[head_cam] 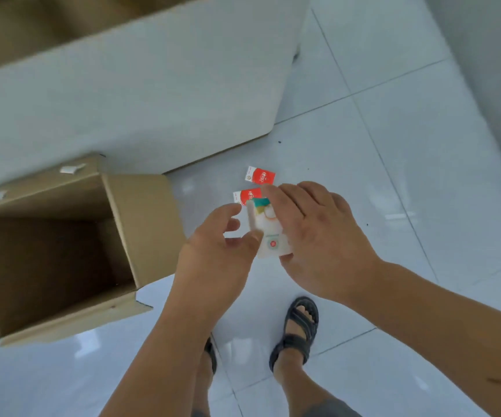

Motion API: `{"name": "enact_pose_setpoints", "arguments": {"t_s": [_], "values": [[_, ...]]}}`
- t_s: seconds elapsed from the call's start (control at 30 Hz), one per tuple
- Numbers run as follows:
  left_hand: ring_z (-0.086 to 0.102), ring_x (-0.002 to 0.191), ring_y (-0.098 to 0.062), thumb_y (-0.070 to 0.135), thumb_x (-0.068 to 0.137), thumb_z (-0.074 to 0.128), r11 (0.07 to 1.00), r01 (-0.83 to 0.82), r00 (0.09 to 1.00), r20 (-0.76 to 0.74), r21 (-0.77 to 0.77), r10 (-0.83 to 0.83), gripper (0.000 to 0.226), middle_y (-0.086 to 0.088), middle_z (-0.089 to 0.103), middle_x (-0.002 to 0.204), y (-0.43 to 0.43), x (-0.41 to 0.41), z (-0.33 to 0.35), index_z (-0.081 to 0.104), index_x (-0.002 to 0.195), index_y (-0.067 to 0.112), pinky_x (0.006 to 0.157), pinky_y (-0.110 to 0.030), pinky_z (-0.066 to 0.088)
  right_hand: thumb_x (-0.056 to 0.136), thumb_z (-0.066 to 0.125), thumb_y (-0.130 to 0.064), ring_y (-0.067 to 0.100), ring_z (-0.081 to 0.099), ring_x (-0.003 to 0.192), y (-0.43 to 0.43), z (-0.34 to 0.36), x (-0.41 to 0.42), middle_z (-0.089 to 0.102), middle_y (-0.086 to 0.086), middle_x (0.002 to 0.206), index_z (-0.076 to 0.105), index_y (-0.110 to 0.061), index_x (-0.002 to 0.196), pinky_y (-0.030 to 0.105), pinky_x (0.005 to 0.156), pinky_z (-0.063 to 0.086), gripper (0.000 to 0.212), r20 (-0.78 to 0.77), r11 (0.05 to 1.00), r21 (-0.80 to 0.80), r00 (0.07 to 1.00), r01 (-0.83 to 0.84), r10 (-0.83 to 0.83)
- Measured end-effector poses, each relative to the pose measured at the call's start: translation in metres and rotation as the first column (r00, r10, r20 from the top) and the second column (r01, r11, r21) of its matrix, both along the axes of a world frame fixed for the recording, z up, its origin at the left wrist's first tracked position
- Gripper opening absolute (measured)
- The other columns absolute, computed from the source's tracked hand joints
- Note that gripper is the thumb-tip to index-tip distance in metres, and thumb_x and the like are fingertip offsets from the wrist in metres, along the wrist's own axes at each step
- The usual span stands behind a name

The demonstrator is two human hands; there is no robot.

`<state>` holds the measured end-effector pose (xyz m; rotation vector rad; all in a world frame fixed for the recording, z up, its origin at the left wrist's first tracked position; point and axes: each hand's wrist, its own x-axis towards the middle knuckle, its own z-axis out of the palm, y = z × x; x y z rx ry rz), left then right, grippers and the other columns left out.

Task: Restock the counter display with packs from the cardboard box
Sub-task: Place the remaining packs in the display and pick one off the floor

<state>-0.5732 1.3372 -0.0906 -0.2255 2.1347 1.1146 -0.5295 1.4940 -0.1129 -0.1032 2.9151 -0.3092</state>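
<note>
**Holding white pack two-handed, above floor**

Nearest you, sandalled feet stand on the tiled floor. Above them, your left hand pinches the pack's left edge, thumb pressed on it. Your right hand curls its fingers over the far side, thumb beneath. Beyond, two red packs lie on the tiles. To the left is the open cardboard box, and farthest off the white counter.

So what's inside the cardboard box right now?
Only bare brown walls and bottom show inside the cardboard box; nothing visible lies in it. Its left end runs out of frame, so that part is unseen.
</note>
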Motion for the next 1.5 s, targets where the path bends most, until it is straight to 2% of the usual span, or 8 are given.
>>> {"name": "enact_pose_setpoints", "arguments": {"t_s": [0.1,0.3,0.57,0.7,0.97,1.27,1.37,1.5], "values": [[0.067,0.082,0.004,0.031,0.087,0.068,0.986,-0.034,0.999,0.007,0.164,0.033,0.034,0.018,0.069,0.1,-0.01,-0.003,0.089,0.057,0.089,0.062,0.079,-0.032,0.056,0.065,0.075,-0.033,0.03,0.053,0.115,-0.012,0.099,0.008,0.056,0.005,0.129,0.044,-0.012,0.142,0.047,0.083,0.047,0.086,-0.075,1.0,-0.008,0.997,0.009,-0.009],[0.071,0.092,-0.014,0.022,0.088,0.07,0.929,0.019,0.997,-0.073,0.369,0.009,0.045,0.006,0.07,0.109,-0.048,-0.021,0.266,0.055,0.126,0.041,0.073,-0.034,0.059,0.066,0.078,-0.044,0.026,0.051,0.116,-0.048,0.287,0.002,0.056,0.001,0.13,0.041,-0.014,0.146,0.046,0.084,0.047,0.092,-0.287,1.0,0.011,0.958,0.004,0.0],[0.073,0.087,-0.025,0.009,0.086,0.07,0.849,0.01,0.973,-0.203,0.528,0.115,0.037,-0.004,0.075,0.096,-0.14,-0.042,0.46,0.063,0.118,0.027,0.071,-0.045,0.06,0.071,0.068,-0.046,0.024,0.045,0.127,-0.118,0.475,-0.02,0.049,-0.001,0.138,0.038,-0.017,0.146,0.042,0.104,0.042,0.085,-0.544,0.992,-0.078,0.838,-0.103,0.044],[0.074,0.082,-0.024,0.004,0.086,0.069,0.823,-0.024,0.967,-0.197,0.567,0.164,0.035,-0.002,0.076,0.089,-0.19,-0.058,0.523,0.064,0.112,0.027,0.078,-0.055,0.058,0.07,0.061,-0.053,0.016,0.043,0.125,-0.154,0.527,-0.043,0.05,-0.005,0.134,0.044,-0.02,0.142,0.03,0.099,0.042,0.08,-0.623,0.982,-0.07,0.776,-0.178,0.096],[0.073,0.087,-0.029,0.007,0.088,0.067,0.801,-0.082,0.925,-0.254,0.593,0.283,0.029,-0.004,0.076,0.091,-0.235,-0.087,0.576,0.073,0.097,0.034,0.079,-0.059,0.056,0.061,0.068,-0.053,0.028,0.049,0.131,-0.201,0.579,-0.092,0.054,0.006,0.139,0.05,-0.02,0.136,0.046,0.098,0.05,0.085,-0.597,0.964,0.154,0.758,-0.214,0.264],[0.066,0.063,-0.006,0.009,0.092,0.063,0.796,-0.185,0.859,-0.298,0.576,0.416,0.03,0.004,0.072,0.075,-0.209,-0.134,0.591,0.068,0.108,0.033,0.056,-0.03,0.056,0.052,0.077,-0.056,0.027,0.067,0.105,-0.196,0.604,-0.174,0.068,0.009,0.116,0.06,-0.014,0.131,0.045,0.087,0.057,0.091,-0.521,0.907,0.284,0.744,-0.312,0.419],[0.071,0.082,-0.015,0.012,0.091,0.065,0.793,-0.231,0.828,-0.315,0.564,0.464,0.037,0.002,0.074,0.091,-0.2,-0.154,0.591,0.062,0.123,0.031,0.076,-0.047,0.06,0.071,0.071,-0.052,0.03,0.057,0.118,-0.192,0.619,-0.204,0.057,0.01,0.13,0.039,-0.015,0.147,0.048,0.098,0.048,0.091,-0.463,0.877,0.291,0.746,-0.382,0.478],[0.071,0.082,-0.01,0.017,0.091,0.066,0.765,-0.322,0.751,-0.342,0.558,0.565,0.045,0.007,0.074,0.094,-0.203,-0.182,0.595,0.054,0.13,0.033,0.072,-0.036,0.06,0.087,0.059,-0.047,0.025,0.036,0.134,-0.184,0.632,-0.26,0.039,0.001,0.144,0.01,-0.024,0.154,0.042,0.113,0.029,0.086,-0.422,0.865,0.262,0.755,-0.428,0.502]]}}
